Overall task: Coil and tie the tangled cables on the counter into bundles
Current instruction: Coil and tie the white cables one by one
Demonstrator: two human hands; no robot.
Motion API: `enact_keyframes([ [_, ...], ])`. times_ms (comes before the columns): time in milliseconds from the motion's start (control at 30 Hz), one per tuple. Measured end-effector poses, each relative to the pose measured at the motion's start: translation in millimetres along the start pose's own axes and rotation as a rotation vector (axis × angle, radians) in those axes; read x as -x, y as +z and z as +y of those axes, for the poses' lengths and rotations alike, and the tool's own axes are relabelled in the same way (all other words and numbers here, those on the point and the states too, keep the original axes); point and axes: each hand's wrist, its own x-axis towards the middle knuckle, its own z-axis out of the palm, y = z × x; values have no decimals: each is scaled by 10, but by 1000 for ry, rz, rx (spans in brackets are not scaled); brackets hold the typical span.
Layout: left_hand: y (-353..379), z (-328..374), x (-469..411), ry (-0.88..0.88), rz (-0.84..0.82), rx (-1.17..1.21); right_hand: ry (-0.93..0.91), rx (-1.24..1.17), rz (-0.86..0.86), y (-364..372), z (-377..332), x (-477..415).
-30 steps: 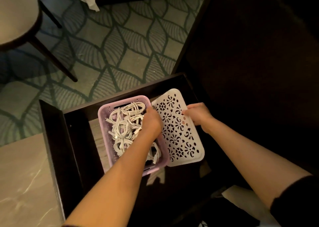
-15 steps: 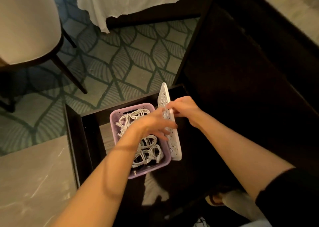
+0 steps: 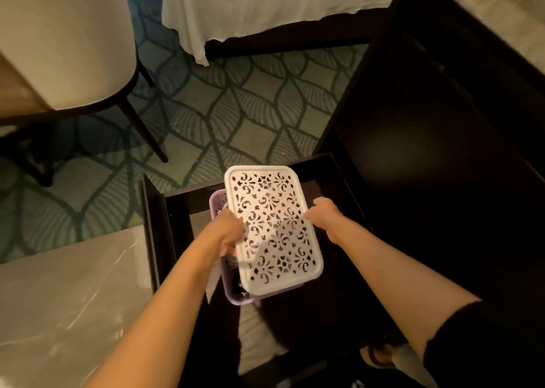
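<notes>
Tipped over from standing on edge half a second ago, the white fretwork lid now lies nearly flat across the lilac basket, which sits in the open dark drawer — skewed, not yet squared to the rim. The left hand curls its fingers round the lid's left long edge; the right hand grips the opposite edge. I'd judge the lid light, thin and stiff, liable to flex if pressed mid-panel, so the long rims are the place to hold it. The cables — soft and springy, I'd guess — are in the basket under the lid, hidden, so I cannot count them. One lid, one basket, one drawer, two hands.
</notes>
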Motion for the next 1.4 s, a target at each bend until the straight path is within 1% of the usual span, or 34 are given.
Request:
enact_keyframes([
  [67,-84,-140,-88,-95,3,-30,49,-2,-82,133,50,23],
  [133,-139,-257,-156,-175,13,-31,25,22,-86,224,80,31],
  [200,-146,-343,-197,-195,86,-102,-4,-8,-76,268,94,32],
  [300,-119,-423,-216,-121,245,-345,-26,-24,-91,297,99,41],
  [367,-98,-459,-239,-66,314,-451,-63,-3,-108,323,105,44],
  [467,-83,-477,-258,4,365,-500,-87,9,-131,342,130,58],
  [567,-116,-481,-274,33,406,-494,-111,46,-141,354,118,54],
  [667,-167,-522,-371,-19,386,-406,-121,79,-187,356,81,38],
  [800,-169,-510,-434,-84,371,-311,-82,128,-235,349,81,-1],
  [967,-187,-448,-440,-153,278,-233,-76,137,-223,372,120,-5],
  [1133,-228,-405,-441,-263,197,-216,-58,57,-185,466,191,-7],
  [1267,-240,-440,-437,-229,198,-256,-79,4,-153,518,203,-52],
  [1400,-279,-456,-439,-269,205,-236,-74,-71,-178,511,149,-122],
])
